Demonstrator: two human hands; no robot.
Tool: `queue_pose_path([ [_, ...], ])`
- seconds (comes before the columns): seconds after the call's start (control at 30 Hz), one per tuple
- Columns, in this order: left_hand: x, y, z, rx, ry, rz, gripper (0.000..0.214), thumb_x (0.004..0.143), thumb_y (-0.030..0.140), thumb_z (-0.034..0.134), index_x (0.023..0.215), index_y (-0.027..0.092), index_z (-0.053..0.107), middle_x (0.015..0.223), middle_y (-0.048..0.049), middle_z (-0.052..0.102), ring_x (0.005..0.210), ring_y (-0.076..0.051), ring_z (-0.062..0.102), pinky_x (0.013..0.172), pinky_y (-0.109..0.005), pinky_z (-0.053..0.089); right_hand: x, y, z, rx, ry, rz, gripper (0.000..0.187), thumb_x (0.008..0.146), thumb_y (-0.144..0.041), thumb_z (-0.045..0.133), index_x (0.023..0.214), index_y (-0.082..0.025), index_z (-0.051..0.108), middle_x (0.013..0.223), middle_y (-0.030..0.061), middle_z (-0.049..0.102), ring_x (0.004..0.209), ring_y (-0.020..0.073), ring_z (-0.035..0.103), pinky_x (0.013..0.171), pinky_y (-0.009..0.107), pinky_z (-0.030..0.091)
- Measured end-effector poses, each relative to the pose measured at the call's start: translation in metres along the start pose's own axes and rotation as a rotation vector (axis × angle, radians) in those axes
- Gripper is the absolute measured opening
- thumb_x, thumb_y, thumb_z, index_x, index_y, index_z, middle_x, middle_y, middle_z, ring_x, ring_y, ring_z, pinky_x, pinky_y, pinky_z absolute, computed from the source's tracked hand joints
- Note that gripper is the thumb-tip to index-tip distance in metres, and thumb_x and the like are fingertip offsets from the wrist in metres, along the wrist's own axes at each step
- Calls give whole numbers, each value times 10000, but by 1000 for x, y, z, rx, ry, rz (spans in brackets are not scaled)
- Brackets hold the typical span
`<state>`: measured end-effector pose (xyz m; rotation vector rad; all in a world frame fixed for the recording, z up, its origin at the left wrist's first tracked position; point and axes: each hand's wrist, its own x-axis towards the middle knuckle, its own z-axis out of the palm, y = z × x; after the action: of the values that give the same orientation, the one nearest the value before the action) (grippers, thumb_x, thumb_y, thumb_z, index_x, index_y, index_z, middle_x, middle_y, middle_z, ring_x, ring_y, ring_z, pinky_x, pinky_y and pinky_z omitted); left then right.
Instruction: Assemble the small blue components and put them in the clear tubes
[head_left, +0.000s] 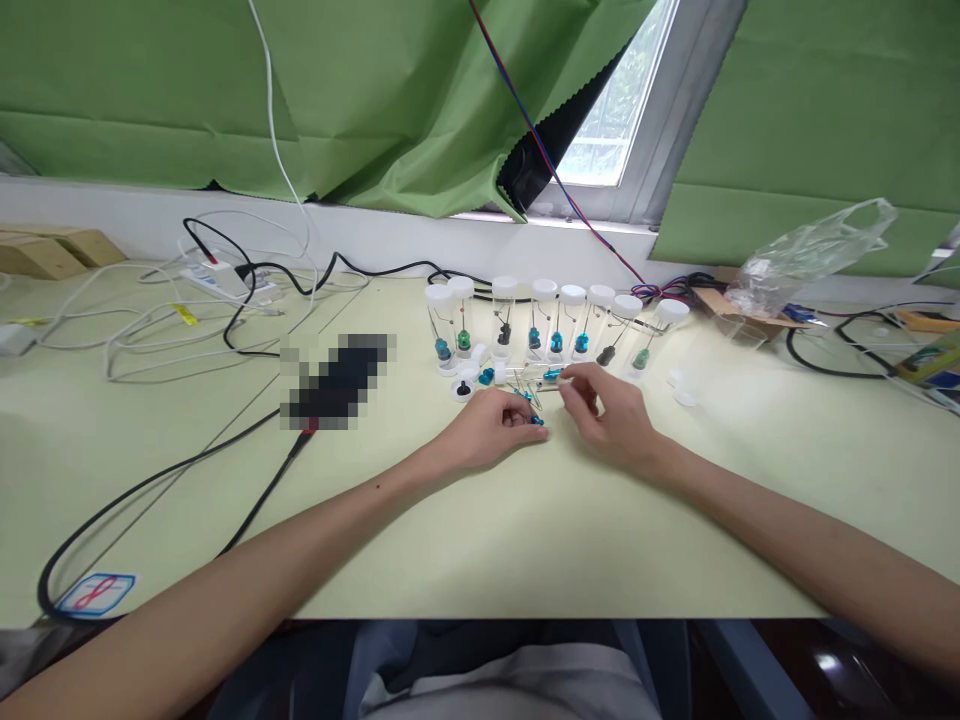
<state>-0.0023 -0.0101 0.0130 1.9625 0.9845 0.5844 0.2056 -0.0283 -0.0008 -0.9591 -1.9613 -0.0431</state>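
Well, left hand (495, 425): I saw its fingers curled in, a small blue piece (537, 421) at their tips; I could not make out whether it was gripped.
Right hand (611, 415): thumb and forefinger were almost together beside a second blue piece (552, 375); from my end I could not be sure they pinched anything.
Pieces: both of those were in the narrow space between the hands, with thin metal pins (550, 388) near them, and a third blue piece (487, 376) lay farther left.
Tubes: eight clear tubes (544, 312) with white caps (503, 287) stood in a row beyond the hands, each with a blue, green or dark piece inside.
Black piece (463, 387): I saw it in a small round white cup, near the row's left end.
Surface (600, 560): cables (161, 460) ran across its left part, and a plastic bag (817, 255) rested by a cardboard box (739, 318) at the far right.
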Motion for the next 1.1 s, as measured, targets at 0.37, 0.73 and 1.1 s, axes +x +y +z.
queue_pose_path([
  [0.37, -1, 1, 0, -13, 12, 4, 453, 750, 565, 694, 607, 168, 529, 583, 42, 393, 567, -102, 323, 517, -267, 235, 3, 16, -1, -220, -207, 0, 174, 929, -186, 495, 1025, -200, 639, 988, 126, 620, 938, 276, 581, 854, 430, 477],
  [0.73, -2, 3, 0, -20, 9, -12, 430, 743, 563, 697, 627, 170, 565, 583, 39, 415, 567, -109, 342, 521, -270, 242, 1, 18, 4, -222, -314, 19, 198, 970, -205, 457, 1008, -176, 649, 995, 132, 580, 963, 275, 537, 896, 456, 462],
  [1.1, -2, 4, 0, -5, 13, -14, 430, 745, 567, 699, 641, 166, 581, 588, 39, 431, 570, -106, 357, 524, -265, 254, -1, 21, 6, -206, -323, 31, 206, 970, -194, 453, 1094, -184, 617, 1011, 134, 566, 987, 287, 525, 893, 460, 459],
])
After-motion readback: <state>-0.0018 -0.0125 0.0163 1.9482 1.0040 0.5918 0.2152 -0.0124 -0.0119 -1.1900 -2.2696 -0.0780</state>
